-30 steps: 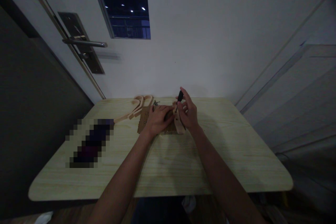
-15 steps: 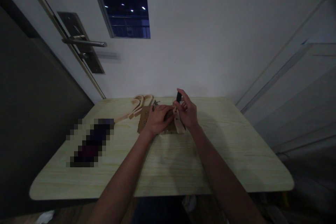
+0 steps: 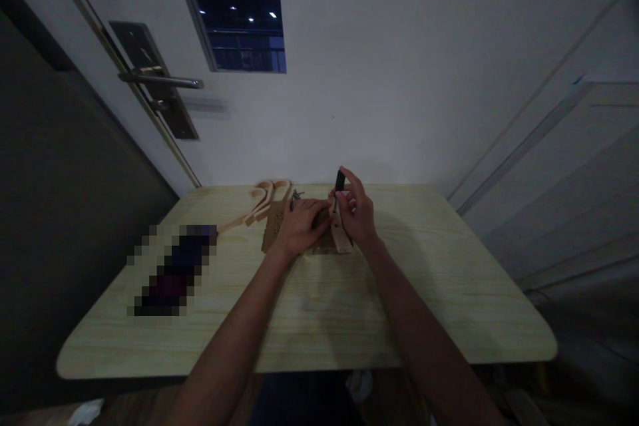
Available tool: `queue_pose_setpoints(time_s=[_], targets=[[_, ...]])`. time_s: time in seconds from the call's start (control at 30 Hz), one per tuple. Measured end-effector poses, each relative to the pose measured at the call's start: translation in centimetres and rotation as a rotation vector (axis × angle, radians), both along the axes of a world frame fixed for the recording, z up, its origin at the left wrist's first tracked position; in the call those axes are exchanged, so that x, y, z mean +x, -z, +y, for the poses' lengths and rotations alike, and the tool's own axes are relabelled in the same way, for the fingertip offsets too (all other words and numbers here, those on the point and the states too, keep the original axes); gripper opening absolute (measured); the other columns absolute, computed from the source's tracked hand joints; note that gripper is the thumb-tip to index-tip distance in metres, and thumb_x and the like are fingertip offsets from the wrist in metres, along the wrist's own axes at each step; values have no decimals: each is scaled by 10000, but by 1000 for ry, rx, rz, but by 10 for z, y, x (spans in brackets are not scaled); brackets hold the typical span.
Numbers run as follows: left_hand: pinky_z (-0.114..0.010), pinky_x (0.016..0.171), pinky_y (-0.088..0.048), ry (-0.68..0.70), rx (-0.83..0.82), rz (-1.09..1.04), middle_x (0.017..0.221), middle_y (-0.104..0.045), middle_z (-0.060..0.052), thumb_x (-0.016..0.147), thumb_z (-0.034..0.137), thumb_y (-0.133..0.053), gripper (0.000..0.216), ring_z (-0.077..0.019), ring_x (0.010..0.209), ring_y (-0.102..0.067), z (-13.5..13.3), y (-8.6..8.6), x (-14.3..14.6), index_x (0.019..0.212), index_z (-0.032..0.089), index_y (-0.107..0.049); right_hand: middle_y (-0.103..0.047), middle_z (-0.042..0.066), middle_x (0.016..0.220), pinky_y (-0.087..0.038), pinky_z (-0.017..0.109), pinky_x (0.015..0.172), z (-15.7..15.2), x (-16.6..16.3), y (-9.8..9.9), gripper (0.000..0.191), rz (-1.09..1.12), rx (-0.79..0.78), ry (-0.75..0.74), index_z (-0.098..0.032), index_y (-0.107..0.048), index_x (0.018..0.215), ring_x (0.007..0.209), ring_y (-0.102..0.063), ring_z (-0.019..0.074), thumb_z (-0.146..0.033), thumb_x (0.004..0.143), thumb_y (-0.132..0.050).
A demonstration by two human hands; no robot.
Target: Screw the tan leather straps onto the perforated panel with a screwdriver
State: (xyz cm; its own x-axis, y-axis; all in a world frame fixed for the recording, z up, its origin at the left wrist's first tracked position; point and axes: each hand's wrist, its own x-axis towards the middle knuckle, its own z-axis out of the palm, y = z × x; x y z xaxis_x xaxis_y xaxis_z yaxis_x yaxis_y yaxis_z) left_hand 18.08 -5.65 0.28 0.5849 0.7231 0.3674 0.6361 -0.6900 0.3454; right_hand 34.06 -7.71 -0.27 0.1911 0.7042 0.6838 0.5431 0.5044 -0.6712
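My right hand (image 3: 360, 214) pinches a small black-handled screwdriver (image 3: 340, 181), which stands almost upright. Its shaft points down at a pale wooden piece (image 3: 340, 237) with dark holes in it. That piece lies at the right end of a brown board (image 3: 272, 225) on the table. Flat across the board rests my left hand (image 3: 300, 226), fingers stretched to the right, thumb apart, tips at the wooden piece. Several small metal screws (image 3: 297, 195) lie just beyond it.
Curved pale wooden parts (image 3: 264, 196) lie left of the board. A pixelated dark object (image 3: 180, 269) is farther left on the light wooden table (image 3: 449, 319). Behind the table's far edge rises a white door (image 3: 399, 66) with a metal handle (image 3: 164, 82).
My right hand's fingers have shifted slightly on the screwdriver, and more of its shaft now shows. My left hand has stayed in place on the board.
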Motion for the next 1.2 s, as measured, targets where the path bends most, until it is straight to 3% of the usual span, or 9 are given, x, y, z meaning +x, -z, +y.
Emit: queue_pose_setpoints(time_s=[0.1, 0.27, 0.47, 0.6, 0.7, 0.83, 1.2], targets=[[-602, 1114, -266, 3, 5, -1, 1253, -662, -65, 931, 388, -533, 334, -284, 1206, -562, 0, 0, 0, 1231, 258, -598, -659, 29, 1010, -426, 232, 475, 3, 0, 2, 465, -1, 29, 40, -303, -475, 1368, 506, -432, 77, -351, 911, -553], [-593, 1113, -285, -1, -5, 13, 1266, -656, -69, 924, 371, -542, 334, -284, 1221, -555, -1, -3, 1, 1232, 259, -605, -635, 35, 1041, -433, 243, 490, 3, 2, 2, 451, -26, 33, 57, -301, -492, 1346, 505, -409, 72, -368, 905, -562], [-589, 1115, -284, -3, -3, 1, 1257, -661, -67, 925, 372, -539, 321, -284, 1212, -561, 0, -2, 1, 1214, 256, -615, -673, 65, 1090, -510, 274, 599, -4, 1, -3, 436, -23, 24, -33, -306, -407, 1420, 674, -594, 125, -396, 998, -342], [-591, 1116, -271, -6, -4, -3, 1248, -667, -62, 925, 379, -543, 315, -283, 1207, -565, 0, 0, 1, 1207, 257, -613, -699, 54, 1002, -519, 271, 637, -4, 1, -3, 436, -9, 24, -62, -282, -401, 1420, 753, -646, 141, -399, 1004, -345], [-582, 1117, -269, -2, 3, -5, 1254, -665, -65, 929, 383, -538, 319, -279, 1209, -563, 0, 0, 1, 1213, 257, -609, -694, 33, 937, -496, 249, 590, -2, 1, -1, 431, 30, 19, -66, -278, -414, 1403, 715, -633, 133, -399, 989, -402], [-578, 1107, -284, 5, 4, -4, 1262, -660, -64, 925, 384, -542, 328, -282, 1213, -559, 1, 0, 1, 1223, 260, -601, -647, 10, 881, -427, 236, 485, 2, 1, 2, 447, 49, 12, -3, -283, -449, 1366, 556, -499, 106, -392, 939, -520], [-590, 1106, -287, 9, -20, 5, 1274, -652, -61, 928, 371, -543, 321, -291, 1228, -549, -1, -3, 0, 1224, 259, -598, -622, 47, 1077, -441, 241, 492, 1, 1, 4, 476, -45, 48, 3, -298, -410, 1408, 559, -471, 83, -387, 948, -496]])
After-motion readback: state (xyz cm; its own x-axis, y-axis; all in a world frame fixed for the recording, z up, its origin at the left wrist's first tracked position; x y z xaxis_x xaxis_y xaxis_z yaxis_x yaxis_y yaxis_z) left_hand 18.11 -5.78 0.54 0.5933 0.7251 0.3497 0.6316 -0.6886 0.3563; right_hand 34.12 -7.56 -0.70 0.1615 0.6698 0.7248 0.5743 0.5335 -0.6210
